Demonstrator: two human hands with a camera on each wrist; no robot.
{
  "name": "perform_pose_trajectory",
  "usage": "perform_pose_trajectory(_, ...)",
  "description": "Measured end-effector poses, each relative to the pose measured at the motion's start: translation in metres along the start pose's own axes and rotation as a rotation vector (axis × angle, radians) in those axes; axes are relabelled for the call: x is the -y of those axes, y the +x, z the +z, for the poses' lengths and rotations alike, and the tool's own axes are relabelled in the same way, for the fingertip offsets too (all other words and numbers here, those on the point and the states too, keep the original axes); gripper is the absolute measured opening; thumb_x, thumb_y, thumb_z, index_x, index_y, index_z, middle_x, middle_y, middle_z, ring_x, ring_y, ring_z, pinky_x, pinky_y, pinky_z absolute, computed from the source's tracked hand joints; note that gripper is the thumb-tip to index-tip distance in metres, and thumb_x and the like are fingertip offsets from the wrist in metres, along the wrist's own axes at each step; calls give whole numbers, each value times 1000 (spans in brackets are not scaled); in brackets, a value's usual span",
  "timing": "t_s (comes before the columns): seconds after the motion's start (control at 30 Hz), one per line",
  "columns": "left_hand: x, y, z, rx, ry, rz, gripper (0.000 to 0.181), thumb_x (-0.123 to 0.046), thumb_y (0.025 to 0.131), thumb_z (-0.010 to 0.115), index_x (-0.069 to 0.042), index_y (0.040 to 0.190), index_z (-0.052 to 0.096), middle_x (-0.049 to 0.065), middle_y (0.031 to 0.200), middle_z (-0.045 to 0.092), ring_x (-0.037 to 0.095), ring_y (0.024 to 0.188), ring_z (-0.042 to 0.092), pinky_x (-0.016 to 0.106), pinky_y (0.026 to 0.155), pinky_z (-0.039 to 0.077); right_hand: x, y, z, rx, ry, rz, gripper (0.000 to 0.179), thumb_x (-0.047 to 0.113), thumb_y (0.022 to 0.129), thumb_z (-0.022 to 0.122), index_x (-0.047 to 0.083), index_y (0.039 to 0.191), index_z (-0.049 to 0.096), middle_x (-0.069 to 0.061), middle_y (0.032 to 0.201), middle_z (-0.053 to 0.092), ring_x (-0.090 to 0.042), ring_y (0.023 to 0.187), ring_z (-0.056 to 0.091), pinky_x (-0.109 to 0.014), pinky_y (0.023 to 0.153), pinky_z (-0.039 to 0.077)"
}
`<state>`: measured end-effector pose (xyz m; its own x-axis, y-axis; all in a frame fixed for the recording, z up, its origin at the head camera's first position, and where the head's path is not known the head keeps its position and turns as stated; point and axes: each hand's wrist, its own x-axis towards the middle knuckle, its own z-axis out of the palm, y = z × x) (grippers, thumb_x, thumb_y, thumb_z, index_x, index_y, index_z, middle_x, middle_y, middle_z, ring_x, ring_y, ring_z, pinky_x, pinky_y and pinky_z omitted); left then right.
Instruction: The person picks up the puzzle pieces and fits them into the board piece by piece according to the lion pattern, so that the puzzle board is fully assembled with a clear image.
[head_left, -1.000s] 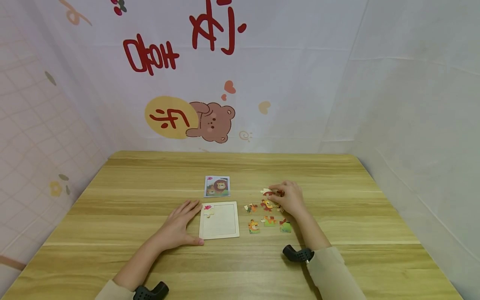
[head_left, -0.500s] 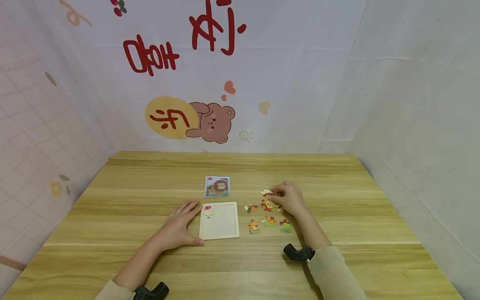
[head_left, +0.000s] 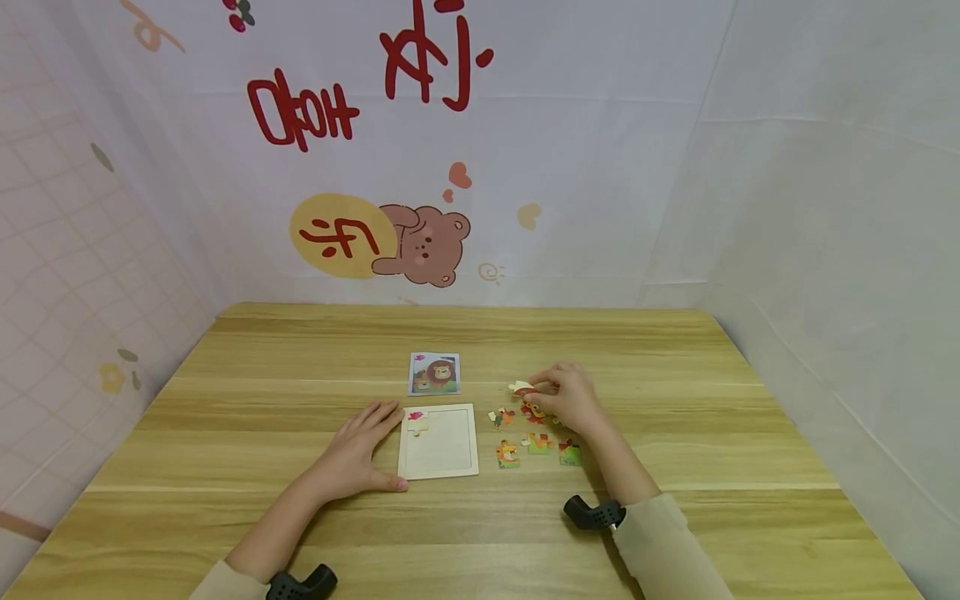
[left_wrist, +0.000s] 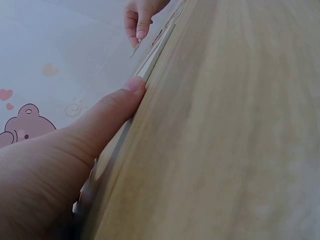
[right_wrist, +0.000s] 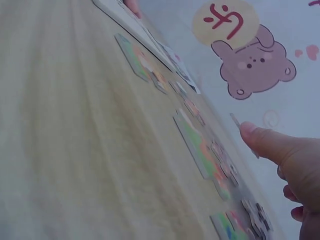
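My right hand (head_left: 572, 402) pinches a jigsaw piece (head_left: 519, 388) between thumb and fingers, above the other loose pieces. In the right wrist view that held piece (right_wrist: 234, 120) appears edge-on, lifted off the table. My left hand (head_left: 352, 457) lies spread along the left side of the white puzzle board (head_left: 446, 452), thumb at the lower left corner and fingertips at the upper left. One piece (head_left: 417, 422) with a pink print sits in the board's upper left corner. Close up, the left thumb (left_wrist: 112, 107) presses the board's edge in the left wrist view.
Several loose jigsaw pieces (head_left: 538, 442) lie right of the board, some partly hidden under the right hand. Behind the board lies a picture card (head_left: 434, 375) with a lion. The wooden table (head_left: 337, 342) meets a printed cloth backdrop (head_left: 600, 208).
My right hand has lifted the jigsaw piece off the table and shifted slightly left with it. The left hand and the board have stayed where they were.
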<state>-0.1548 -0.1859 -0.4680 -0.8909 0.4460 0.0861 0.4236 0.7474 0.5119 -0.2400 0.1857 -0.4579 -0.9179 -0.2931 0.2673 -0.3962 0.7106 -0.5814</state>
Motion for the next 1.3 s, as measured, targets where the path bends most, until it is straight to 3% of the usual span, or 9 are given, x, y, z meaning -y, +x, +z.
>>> perform_pose_trajectory(0.4, -3, -2, -2, -3, 4, 7, 112, -69, 65, 73, -3, 148, 36, 15, 154, 26, 41, 141, 14, 69, 102, 14, 33, -1, 12, 10, 21, -75, 27, 31, 74, 82, 16, 96, 77, 2, 86, 60, -16, 81, 42, -38, 76, 29)
perform_pose_trajectory(0.53, -3, -2, -2, -1, 8, 5, 112, -70, 65, 72, -4, 148, 36, 14, 154, 26, 41, 141, 14, 69, 102, 15, 44, -3, 18, 17, 20, -100, 25, 31, 73, 83, 20, 94, 77, 6, 85, 58, -14, 82, 42, -36, 75, 30)
perform_pose_trajectory(0.67, -2, -1, -1, -3, 7, 4, 112, -69, 65, 73, -4, 148, 36, 14, 155, 26, 40, 141, 14, 68, 103, 15, 54, -3, 25, 11, 15, -164, 24, 31, 72, 84, 21, 93, 77, 10, 84, 57, -13, 81, 41, -34, 73, 32)
perform_pose_trajectory(0.83, -2, -1, -2, 0, 6, -2, 112, -69, 64, 73, -6, 149, 35, 13, 155, 25, 39, 141, 14, 66, 104, 14, 66, -1, 33, 12, -14, -237, 26, 31, 71, 84, 19, 92, 78, 5, 81, 59, -13, 77, 40, -33, 71, 32)
perform_pose_trajectory(1.3, -3, -1, -4, 1, 13, -2, 111, -69, 66, 73, -5, 148, 36, 14, 155, 25, 39, 141, 14, 66, 104, 13, 87, 5, 58, 89, -9, -215, 29, 37, 74, 81, 19, 96, 77, 4, 81, 56, -12, 79, 39, -35, 77, 31)
